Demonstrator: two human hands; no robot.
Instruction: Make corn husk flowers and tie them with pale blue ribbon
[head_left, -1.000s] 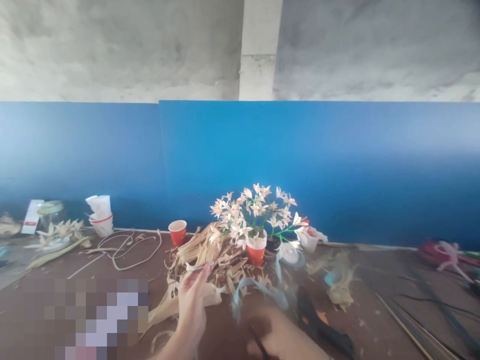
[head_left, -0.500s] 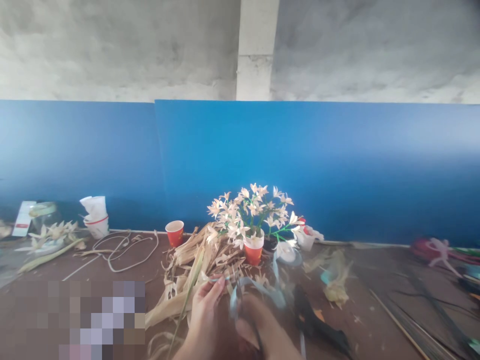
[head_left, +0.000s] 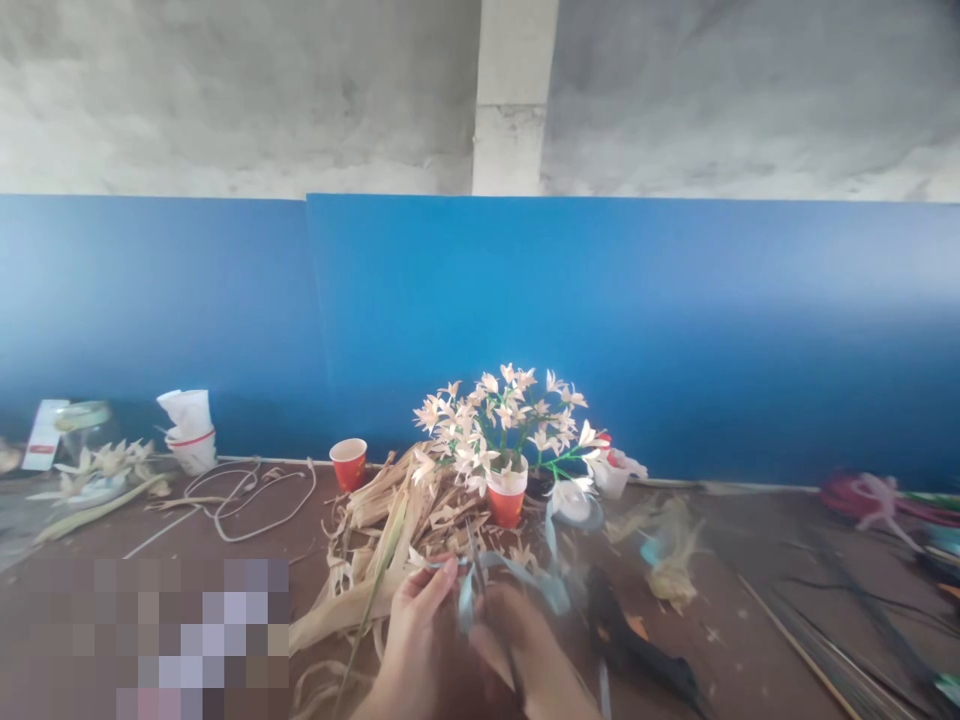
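My left hand (head_left: 424, 605) is closed, thumb and fingers pinching a light blue ribbon (head_left: 551, 590) close to a small pale petal piece. Wrapped round a pair of scissors (head_left: 477, 560), my right hand (head_left: 517, 640) is blurred; the blades point up and away beside the ribbon. The ribbon loops from my left hand past the scissors toward a white roll (head_left: 576, 505). Just beyond my hands, white flowers (head_left: 510, 410) on green stems stand in a red and white paper cup (head_left: 507, 498). Dry husks (head_left: 405, 500) lie to its left.
A red cup (head_left: 349, 465), a white cord (head_left: 262, 505) and white cups (head_left: 193, 445) are at the left. A dark glue gun (head_left: 637, 640) lies right of my right hand. Farther right are a plastic bag (head_left: 671, 570), thin sticks (head_left: 802, 645) and a pink bundle (head_left: 862, 497).
My hands stay almost in place, with the left hand still pinching the ribbon and the right still on the scissors. The whole view has shifted slightly.
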